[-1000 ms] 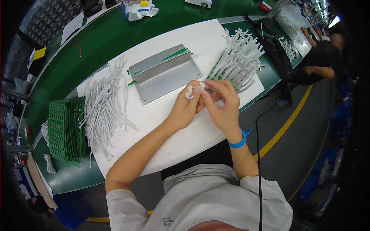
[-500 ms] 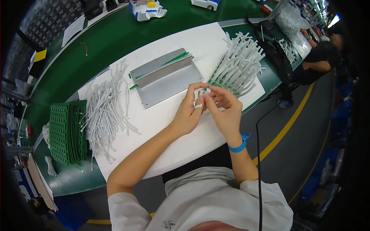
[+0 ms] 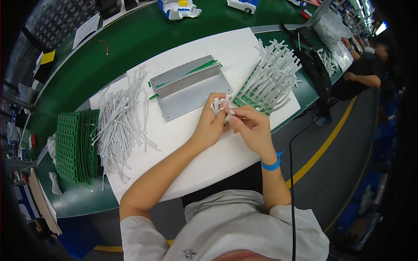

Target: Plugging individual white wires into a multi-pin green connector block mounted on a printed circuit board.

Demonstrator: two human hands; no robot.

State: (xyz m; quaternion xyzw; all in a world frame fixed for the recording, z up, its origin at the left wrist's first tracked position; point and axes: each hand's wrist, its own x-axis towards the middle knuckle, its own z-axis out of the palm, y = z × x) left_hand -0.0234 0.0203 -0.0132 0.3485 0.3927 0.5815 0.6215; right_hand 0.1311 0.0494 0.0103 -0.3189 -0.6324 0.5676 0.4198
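My left hand (image 3: 208, 126) is closed around a small bunch of white cables (image 3: 216, 104), whose ends stick up between the thumb and fingers. Close against it, my right hand (image 3: 256, 132) pinches the end of a white cable (image 3: 230, 115) between thumb and forefinger. The fingers partly hide where these cables run. Just beyond both hands lies a grey metal angled fixture (image 3: 191, 94) with green strips along it. Right of the fixture, green circuit boards (image 3: 250, 101) carry many upright white cables (image 3: 276, 71).
A loose pile of white cables (image 3: 119, 126) spreads on the white sheet (image 3: 174, 163) at left. Beside it stands a stack of green circuit boards (image 3: 72, 148). A black bag (image 3: 315, 69) hangs at the table's right edge. Another person (image 3: 361, 76) sits farther right.
My hands have shifted slightly apart and tilted; the bunch in my left hand shows more openly, and a single cable end stands out in my right fingers. The whole view has moved a little.
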